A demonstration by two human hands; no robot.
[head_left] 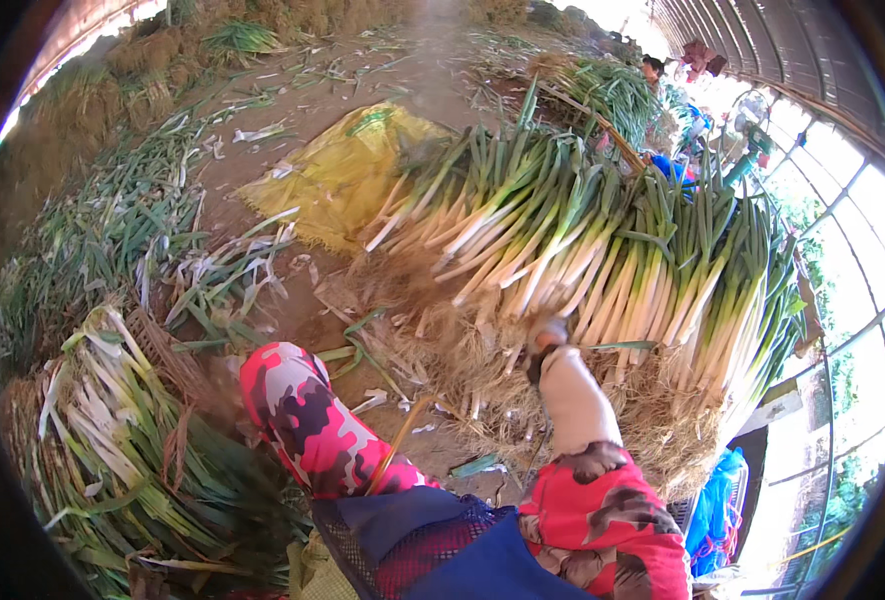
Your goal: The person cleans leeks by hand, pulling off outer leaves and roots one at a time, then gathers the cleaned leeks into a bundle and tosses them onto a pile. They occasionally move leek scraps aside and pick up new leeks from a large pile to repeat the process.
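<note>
A broad row of long green onions (602, 250) lies in front of me and to the right, pale stems and tangled roots toward me, green leaves away. Over the root end my right hand (549, 334) reaches in at the stems, beyond a beige cuff. It is smeared by motion, so I cannot tell whether it grips a stalk. My left arm, in a pink camouflage sleeve (317, 425), stretches left toward a heap of green onions (112, 400). Past the sleeve's end my left hand (230, 378) is only a brownish blur, its fingers not distinguishable.
A yellow woven sheet (347, 170) lies on the dirt floor beyond the row. Loose trimmed leaves (112, 220) cover the ground at left. More bundled onions (612, 90) stand at the back right. A blue bag (717, 510) is near my right side, beside the curved frame wall (842, 200).
</note>
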